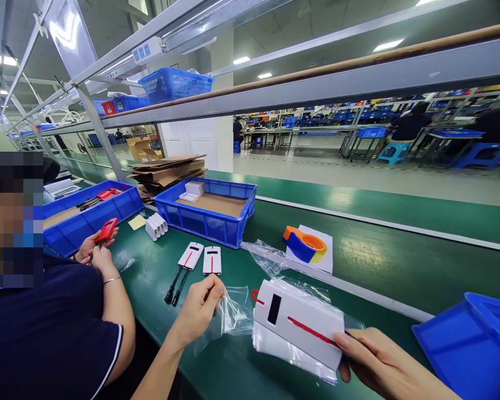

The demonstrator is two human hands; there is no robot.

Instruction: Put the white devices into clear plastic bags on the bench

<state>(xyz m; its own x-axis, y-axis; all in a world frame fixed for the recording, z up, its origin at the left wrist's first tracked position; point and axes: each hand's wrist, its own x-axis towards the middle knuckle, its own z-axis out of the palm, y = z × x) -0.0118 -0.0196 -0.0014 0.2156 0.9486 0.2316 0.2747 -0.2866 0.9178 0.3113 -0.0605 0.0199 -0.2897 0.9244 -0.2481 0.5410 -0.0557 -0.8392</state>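
Three flat white units share the lower half of the frame. One, a smooth white case with a black rectangular window, a thin red stripe and a red loop at its left end, is at lower right, above a glossy, crinkled stack of plastic bags. The right hand grasps its right end, thumb on the upper face and fingers curled beneath, the forearm slanting in from the lower right corner. Near the centre, the left hand pinches the edge of a thin, wrinkled clear bag between thumb and bent forefinger, its forearm rising from the bottom edge.

Just beyond it, two similar white units lie on the smooth green tabletop, the left one with black cords ending in thicker tips. Farther up stands a ribbed blue plastic bin; right of centre sits a rounded orange-and-blue tape dispenser.
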